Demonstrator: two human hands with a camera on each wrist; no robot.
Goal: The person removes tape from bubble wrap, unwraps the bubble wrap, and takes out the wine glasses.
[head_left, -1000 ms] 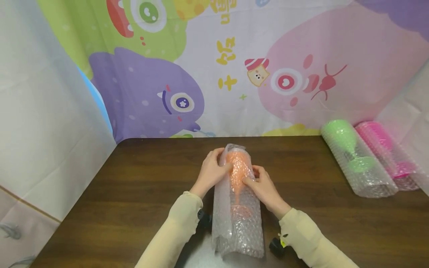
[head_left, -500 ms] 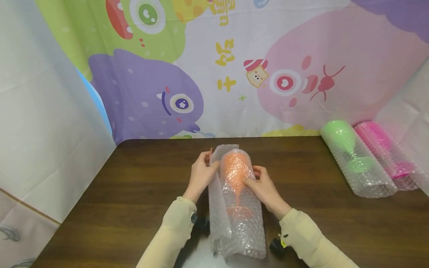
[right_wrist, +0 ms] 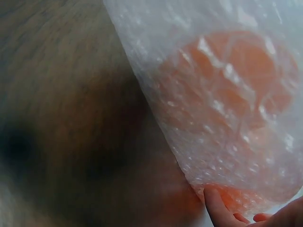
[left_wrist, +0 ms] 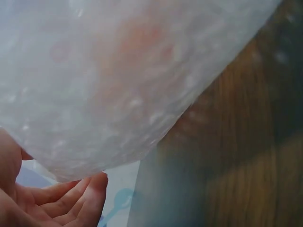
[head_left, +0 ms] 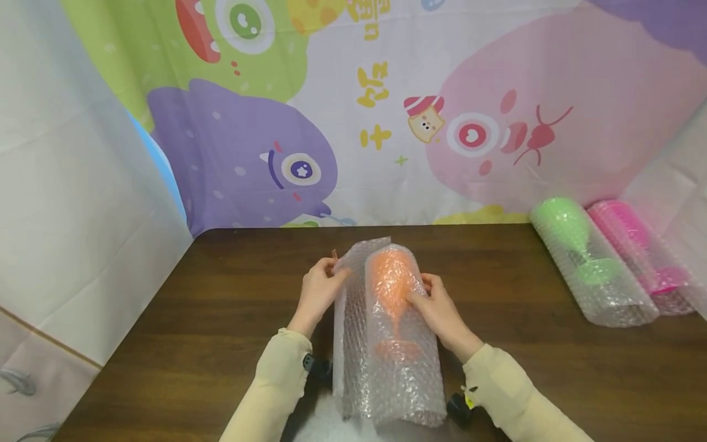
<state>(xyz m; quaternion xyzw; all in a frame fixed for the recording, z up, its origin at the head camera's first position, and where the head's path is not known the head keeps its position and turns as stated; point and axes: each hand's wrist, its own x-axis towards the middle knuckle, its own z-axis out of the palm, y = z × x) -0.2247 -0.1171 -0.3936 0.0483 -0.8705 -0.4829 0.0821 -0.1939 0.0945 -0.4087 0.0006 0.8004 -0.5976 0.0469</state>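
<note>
On the table, bubble wrap surrounds an orange wine glass, one end near the middle of the far edge. The right hand grips the rolled part; the left hand pinches the loose flap.

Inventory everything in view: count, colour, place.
Clear bubble wrap: 3 pieces, transparent, one round each goblet
Orange stemmed goblet: 1, orange, between hands
Green stemmed goblet: 1, light green, table's far right
Pink stemmed goblet: 1, hot pink, right of green one
Dark wooden table: 1, brown, underneath
Cartoon-print cloth: 1, multicoloured, behind table
Side panels: 2, whitish, left and right
Wrist devices: 2, black, at cuffs
Fabric sleeves: 2, cream, both arms
Left hand: 1, pinching wrap's left edge
Right hand: 1, holding wrapped orange goblet
</note>
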